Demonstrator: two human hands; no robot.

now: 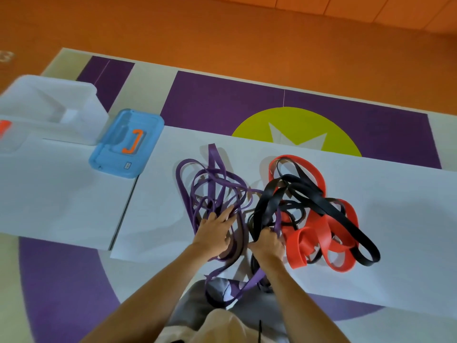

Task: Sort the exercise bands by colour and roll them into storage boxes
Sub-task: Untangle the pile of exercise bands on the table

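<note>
We find the fingers of the left hand stretched nearly straight and spread, lying flat on top of the purple bands. They press on the loops and curl round none of them. The fingers of the right hand are curled tight into a fist. Through it run several strands of the black bands and at least one purple strand, which comes up out of the fist and also trails down past the wrist.

The two hands sit close together at the near edge of the desk. The purple tangle spreads away from the left fingers, toward the far side. To the right of the fist we see the black bands woven through the red bands in one loose heap, and that heap touches the purple one in the middle. A few purple and black loops hang off the near edge over the person's lap.

Farther left, well apart from the bands, a blue lid with an orange clip lies flat on the desk. Just beside it stands a clear storage box.
</note>
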